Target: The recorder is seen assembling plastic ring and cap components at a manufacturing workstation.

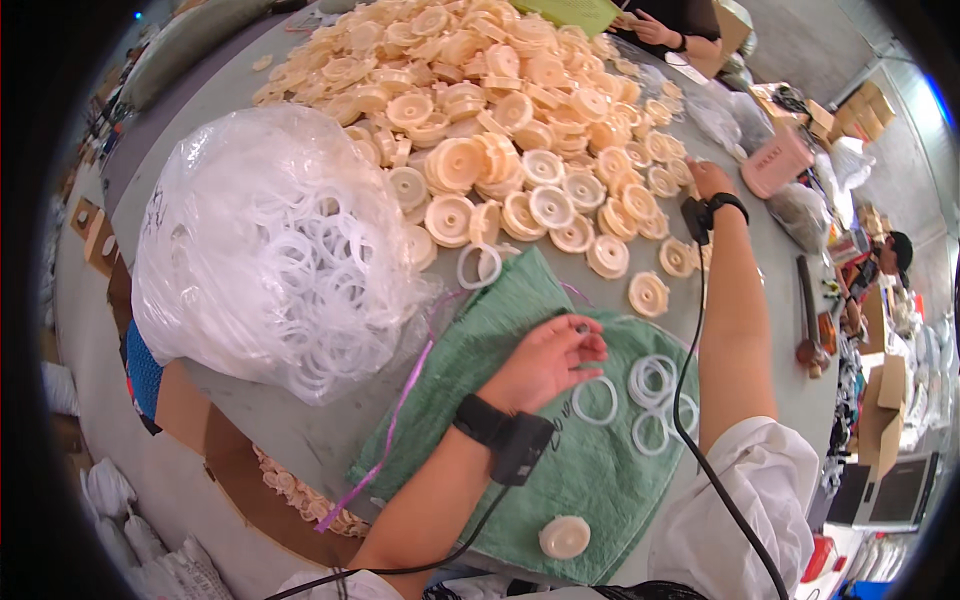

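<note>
My left hand (550,362) is over a green woven sack (500,500), its fingers loosely curled and apart, with nothing seen in them. Beside those fingers lies a clear ring (594,401), and several more clear rings (653,382) sit in a cluster to its right. My right hand (711,180) reaches to the right edge of a big heap of cream plastic caps (455,165); its fingertips are too small and partly hidden to read. A single cap (565,537) rests on the sack near me. Another clear ring (479,267) lies at the sack's far corner.
A clear plastic bag (230,240) full of rings stands left on the grey table (260,425). Below it, an open cardboard box (240,480) holds caps. At right are a pink container (777,163) and a hammer-like tool (810,320). A person's hand (650,28) shows across the table.
</note>
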